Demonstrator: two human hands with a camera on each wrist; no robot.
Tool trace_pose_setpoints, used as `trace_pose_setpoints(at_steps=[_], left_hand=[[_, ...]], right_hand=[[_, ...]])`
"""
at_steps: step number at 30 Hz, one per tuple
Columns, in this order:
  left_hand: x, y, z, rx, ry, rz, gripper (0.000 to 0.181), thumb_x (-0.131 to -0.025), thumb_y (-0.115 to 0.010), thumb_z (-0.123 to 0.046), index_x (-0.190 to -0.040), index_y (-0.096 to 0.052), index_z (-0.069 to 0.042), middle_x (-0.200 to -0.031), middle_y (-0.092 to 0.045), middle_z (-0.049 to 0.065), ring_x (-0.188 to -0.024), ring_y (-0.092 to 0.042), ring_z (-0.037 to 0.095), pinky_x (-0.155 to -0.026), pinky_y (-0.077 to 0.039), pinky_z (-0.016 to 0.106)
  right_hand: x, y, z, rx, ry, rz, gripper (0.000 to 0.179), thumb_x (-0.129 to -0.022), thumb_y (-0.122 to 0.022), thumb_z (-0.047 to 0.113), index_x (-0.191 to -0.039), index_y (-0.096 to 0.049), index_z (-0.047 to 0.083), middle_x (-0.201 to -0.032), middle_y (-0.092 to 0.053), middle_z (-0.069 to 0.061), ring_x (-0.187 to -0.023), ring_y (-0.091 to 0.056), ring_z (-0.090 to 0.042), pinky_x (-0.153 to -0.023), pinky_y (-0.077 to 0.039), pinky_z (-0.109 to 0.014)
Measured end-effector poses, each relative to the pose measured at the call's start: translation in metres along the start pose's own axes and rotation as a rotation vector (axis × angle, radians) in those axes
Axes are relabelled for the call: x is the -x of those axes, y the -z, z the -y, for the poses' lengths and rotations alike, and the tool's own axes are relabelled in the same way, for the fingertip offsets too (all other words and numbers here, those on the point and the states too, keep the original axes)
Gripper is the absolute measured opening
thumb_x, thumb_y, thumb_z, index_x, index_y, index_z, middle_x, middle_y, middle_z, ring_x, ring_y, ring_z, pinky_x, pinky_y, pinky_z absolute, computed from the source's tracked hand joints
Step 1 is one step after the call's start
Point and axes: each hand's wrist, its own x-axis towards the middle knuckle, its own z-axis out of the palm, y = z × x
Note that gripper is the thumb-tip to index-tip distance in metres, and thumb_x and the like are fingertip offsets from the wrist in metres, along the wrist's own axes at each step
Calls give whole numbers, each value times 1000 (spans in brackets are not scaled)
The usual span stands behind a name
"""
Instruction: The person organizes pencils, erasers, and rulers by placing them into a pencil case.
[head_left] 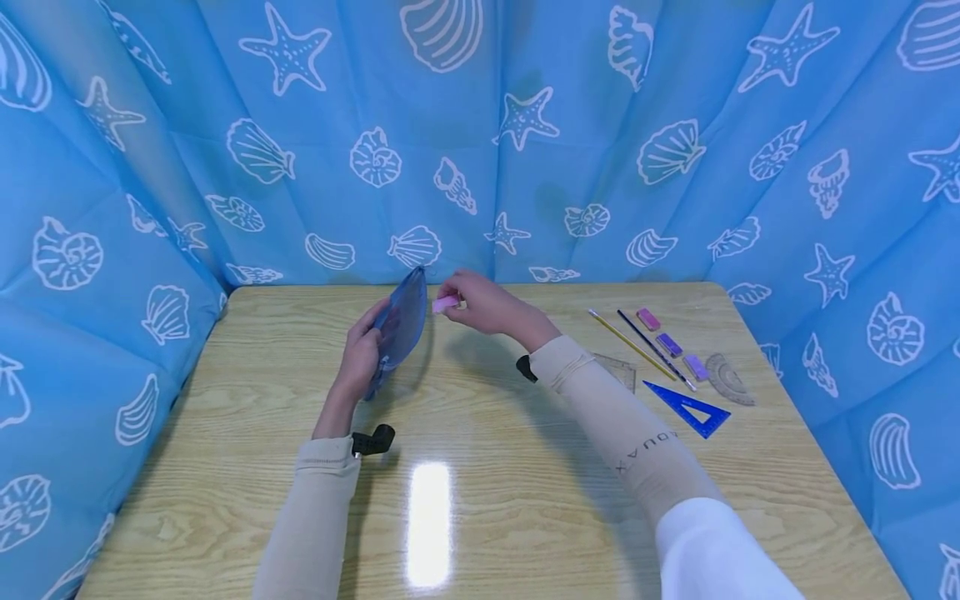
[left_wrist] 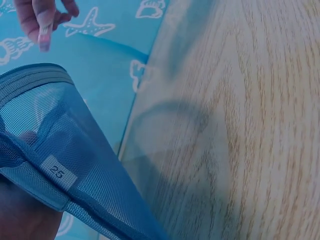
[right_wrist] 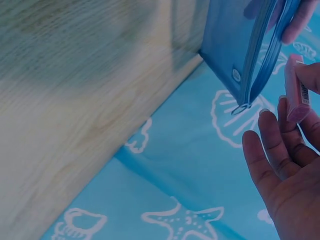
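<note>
My left hand (head_left: pixel 362 354) grips a blue mesh zipper pouch (head_left: pixel 405 321) by its side and holds it up above the table. The pouch's zipped edge gapes toward the right, and a small label reading 25 shows on its mesh in the left wrist view. Between thumb and fingers my right hand (head_left: pixel 487 304) pinches a pink eraser (right_wrist: pixel 296 90), just right of the pouch opening and apart from it. The other fingers of that hand spread loosely below the eraser in the right wrist view.
At the table's right lie a pink eraser (head_left: pixel 648 319), two purple erasers (head_left: pixel 669 345), a yellow pencil (head_left: pixel 630 343), a dark pencil (head_left: pixel 652 347), a blue set square (head_left: pixel 686 408), a clear protractor (head_left: pixel 726 382) and a clear set square (head_left: pixel 618 370). A blue shell-patterned curtain (head_left: pixel 465 125) borders the table (head_left: pixel 247 467).
</note>
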Motion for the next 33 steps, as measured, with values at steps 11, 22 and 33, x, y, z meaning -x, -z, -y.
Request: trace_pose_setpoints(at_steps=[11,22,33], left_hand=[[0,-4,1,28,-14,5,64,-97,-22,4,-159,-30,-4,-159,-39,22,-147,-38,37,-126,-29,47],[4,-17,0,39,-13,-15,62,-97,-22,4,-159,-30,-2,-162,-34,21,-147,-38,38,-125,-31,48],[5,-23,1,35,-13,-21,61,-98,-22,3,-159,-30,-3,-163,-32,20,-148,-36,38,-125,-30,48]], right_hand=[[-22,1,14,83,24,57,19,-100,-61,15,-112,-68,1,-101,-62,-9,-89,-51,-21,-80,-46,-35],[-34,-2,18,120,14,93,24,-99,-62,14,-116,-68,-2,-107,-66,-12,-96,-57,-23,-87,-51,-35],[-34,-6,21,192,8,122,26,-100,-62,18,-116,-68,-1,-110,-65,-11,-100,-57,-23,-91,-52,-35]])
